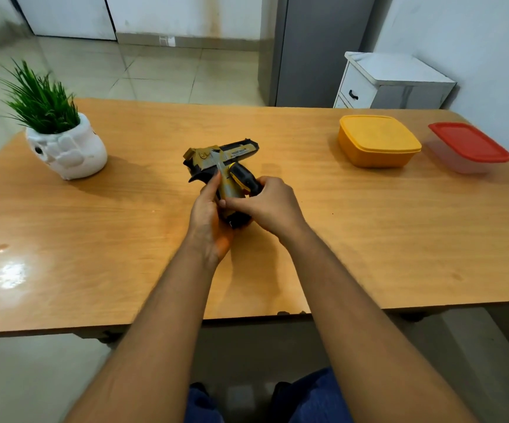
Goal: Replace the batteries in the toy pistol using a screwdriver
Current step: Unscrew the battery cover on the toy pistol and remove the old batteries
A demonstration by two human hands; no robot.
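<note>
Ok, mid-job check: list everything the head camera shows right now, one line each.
toy pistol: 1, gold and black, table centre, held by both hands
screwdriver: 1, black and yellow handle, in the right hand, against the pistol grip
potted plant: 1, green in white pot, table's left
lidded container: 1, yellow, table's right
lidded container: 1, clear with red lid, far right
table: 1, wooden
drawer cabinet: 1, white, behind table
left hand: grips the pistol
right hand: grips the screwdriver
</note>
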